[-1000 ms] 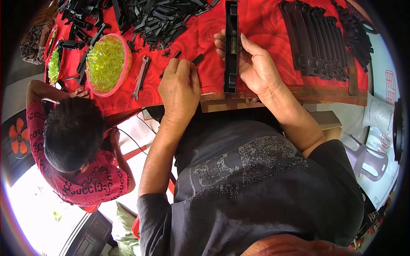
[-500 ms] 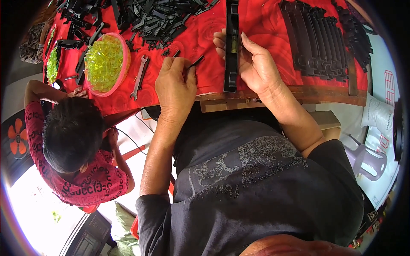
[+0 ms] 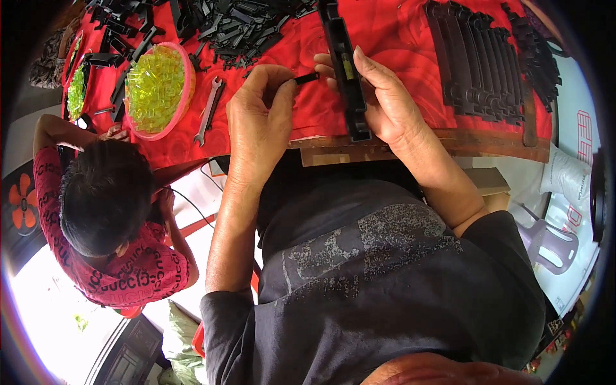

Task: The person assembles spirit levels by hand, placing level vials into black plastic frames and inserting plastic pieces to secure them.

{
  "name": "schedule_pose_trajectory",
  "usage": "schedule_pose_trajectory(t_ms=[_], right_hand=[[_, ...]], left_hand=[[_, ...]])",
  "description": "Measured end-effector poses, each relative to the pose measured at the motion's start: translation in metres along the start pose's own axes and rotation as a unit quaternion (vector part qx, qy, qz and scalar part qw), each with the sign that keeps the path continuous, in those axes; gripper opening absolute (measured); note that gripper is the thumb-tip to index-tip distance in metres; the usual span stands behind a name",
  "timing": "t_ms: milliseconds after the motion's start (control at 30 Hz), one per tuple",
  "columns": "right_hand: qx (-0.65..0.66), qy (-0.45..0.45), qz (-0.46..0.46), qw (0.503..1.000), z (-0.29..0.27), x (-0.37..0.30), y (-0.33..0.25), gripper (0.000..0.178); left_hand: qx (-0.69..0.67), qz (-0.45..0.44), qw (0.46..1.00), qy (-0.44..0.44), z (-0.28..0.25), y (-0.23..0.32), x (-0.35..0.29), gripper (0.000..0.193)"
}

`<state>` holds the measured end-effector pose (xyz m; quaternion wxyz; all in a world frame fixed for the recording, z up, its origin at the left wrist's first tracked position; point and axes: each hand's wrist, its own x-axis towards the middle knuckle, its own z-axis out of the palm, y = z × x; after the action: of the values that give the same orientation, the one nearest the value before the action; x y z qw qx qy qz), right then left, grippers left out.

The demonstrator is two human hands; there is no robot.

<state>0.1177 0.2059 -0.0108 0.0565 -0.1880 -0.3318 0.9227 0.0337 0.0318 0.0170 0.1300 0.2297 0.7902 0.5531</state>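
My right hand (image 3: 393,102) is wrapped round a long black spirit level frame (image 3: 346,106), thumb on the near side and fingertips showing past its left edge. A yellow-green vial (image 3: 348,68) sits in the frame's middle. The frame leans slightly, its upper end to the left. To its left, my left hand (image 3: 260,122) pinches a small black strip (image 3: 307,78) between thumb and forefinger. The strip points toward the frame, apart from it. Part of the strip is hidden by the fingers.
A pink-rimmed basket (image 3: 191,96) of yellow-green vials and a wrench (image 3: 208,112) lie left on the red cloth (image 3: 398,38). Small black pieces (image 3: 240,29) are heaped at the back; black frames (image 3: 478,64) line the right. Another person (image 3: 115,218) sits at the left.
The frame has tilted, its upper end swinging left. My left hand has turned the small strip, which now points right toward the frame.
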Motion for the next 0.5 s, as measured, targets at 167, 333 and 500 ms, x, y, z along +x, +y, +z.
schedule_pose_trajectory(t_ms=[167,333,500], right_hand=[[0.000,-0.009,0.019,1.000,-0.005,-0.001,-0.001,0.041],[-0.009,-0.054,0.060,0.997,-0.010,-0.002,-0.003,0.042],[-0.041,-0.024,0.082,0.995,0.009,-0.012,-0.007,0.045]], left_hand=[[-0.042,0.004,0.999,-0.022,0.000,0.009,0.006,0.009],[-0.048,0.000,0.998,-0.034,-0.003,0.016,0.015,0.009],[-0.053,-0.004,0.998,-0.040,-0.011,0.021,0.020,0.008]])
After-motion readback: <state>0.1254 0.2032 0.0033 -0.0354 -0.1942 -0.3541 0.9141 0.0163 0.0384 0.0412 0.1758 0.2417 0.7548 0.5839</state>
